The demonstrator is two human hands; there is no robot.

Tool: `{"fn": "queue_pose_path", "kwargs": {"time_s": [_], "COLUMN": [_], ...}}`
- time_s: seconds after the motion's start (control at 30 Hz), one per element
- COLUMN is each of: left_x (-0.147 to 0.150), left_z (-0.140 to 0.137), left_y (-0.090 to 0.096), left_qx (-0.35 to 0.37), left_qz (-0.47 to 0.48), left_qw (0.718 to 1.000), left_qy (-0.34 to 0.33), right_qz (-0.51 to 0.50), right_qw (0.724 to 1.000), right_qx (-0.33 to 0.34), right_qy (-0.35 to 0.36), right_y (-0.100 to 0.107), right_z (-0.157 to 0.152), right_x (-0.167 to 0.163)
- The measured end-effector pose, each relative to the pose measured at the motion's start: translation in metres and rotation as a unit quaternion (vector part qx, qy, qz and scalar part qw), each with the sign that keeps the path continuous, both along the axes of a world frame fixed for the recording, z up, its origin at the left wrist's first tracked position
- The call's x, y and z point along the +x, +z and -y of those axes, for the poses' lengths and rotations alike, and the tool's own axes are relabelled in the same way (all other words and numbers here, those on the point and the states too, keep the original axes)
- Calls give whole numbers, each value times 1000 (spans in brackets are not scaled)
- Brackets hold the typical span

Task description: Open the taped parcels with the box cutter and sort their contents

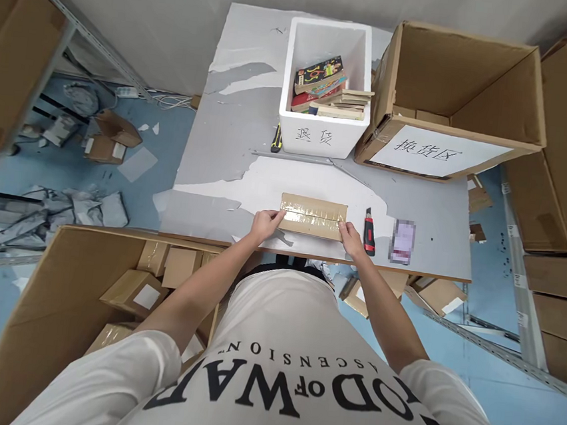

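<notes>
A small flat cardboard box (311, 228), with shiny clear tape along its middle seam, is at the front of the table. My left hand (266, 224) grips its left end, thumb on top. At the opposite end, my right hand (350, 237) pinches the box between thumb and fingers. Just right of that hand lies a red and black utility knife (370, 233). Farther right is a pixelated flat purple item (402, 242). The underside of the box is hidden.
Books (321, 82) fill a white foam box (321, 136) at the back. Beside it stands a large open carton (430, 150). A yellow and black knife (276, 138) lies left of the foam box. Another big carton (49, 297) with several parcels stands at lower left.
</notes>
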State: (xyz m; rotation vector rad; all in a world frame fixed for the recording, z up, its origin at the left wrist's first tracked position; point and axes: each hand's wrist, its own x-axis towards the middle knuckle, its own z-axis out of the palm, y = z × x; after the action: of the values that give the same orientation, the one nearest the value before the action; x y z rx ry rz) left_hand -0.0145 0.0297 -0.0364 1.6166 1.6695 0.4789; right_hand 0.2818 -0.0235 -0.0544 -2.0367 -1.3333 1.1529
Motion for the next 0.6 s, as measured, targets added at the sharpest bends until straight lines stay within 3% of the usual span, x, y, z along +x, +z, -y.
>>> {"fn": "queue_pose_path", "kwargs": {"time_s": [0.13,0.3,0.47,0.6], "left_x": [-4,-20,-24,-15], "left_z": [4,15,24,25], "left_y": [-10,-34,-56,-67], "left_qx": [-13,-40,-55,-47], "left_qz": [26,150,123,136], "left_qw": [999,987,989,988], "left_qy": [19,30,-55,-61], "right_qz": [-46,-182,-124,-119], "right_qw": [998,977,989,992], "right_qx": [8,33,74,53], "right_qy": [-34,-107,15,-1], "right_y": [-6,-30,-53,-55], "right_z": [4,21,35,32], "right_x": [1,9,8,-2]}}
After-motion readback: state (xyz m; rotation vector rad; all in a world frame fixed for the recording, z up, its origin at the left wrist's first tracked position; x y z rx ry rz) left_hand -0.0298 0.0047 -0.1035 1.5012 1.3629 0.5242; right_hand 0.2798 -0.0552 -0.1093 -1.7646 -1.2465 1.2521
